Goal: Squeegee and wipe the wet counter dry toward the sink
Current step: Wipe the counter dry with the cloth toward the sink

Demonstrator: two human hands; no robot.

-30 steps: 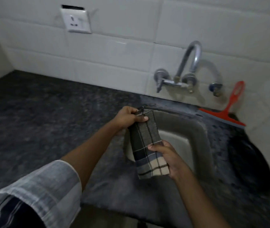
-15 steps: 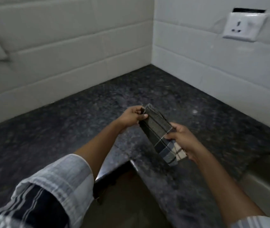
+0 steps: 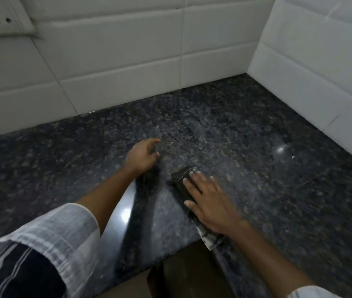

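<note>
A folded dark checked cloth (image 3: pixel 180 181) lies flat on the dark speckled granite counter (image 3: pixel 246 136), near the inner corner of its front edge. My right hand (image 3: pixel 209 203) presses down on the cloth with fingers spread, covering most of it. My left hand (image 3: pixel 142 155) hovers over the counter just left of the cloth, fingers loosely curled and holding nothing. A small wet glint shows on the counter at the right (image 3: pixel 281 149). The sink and the squeegee are out of view.
White tiled walls (image 3: pixel 117 67) meet in a corner at the back right. A white wall socket (image 3: pixel 1 18) sits at the top left. The counter's front edge forms an L, with an open gap (image 3: pixel 181 274) below my arms.
My view swung left from the sink to the counter corner. The cloth went from held in both hands to flat on the counter under my right hand. My left hand let go.
</note>
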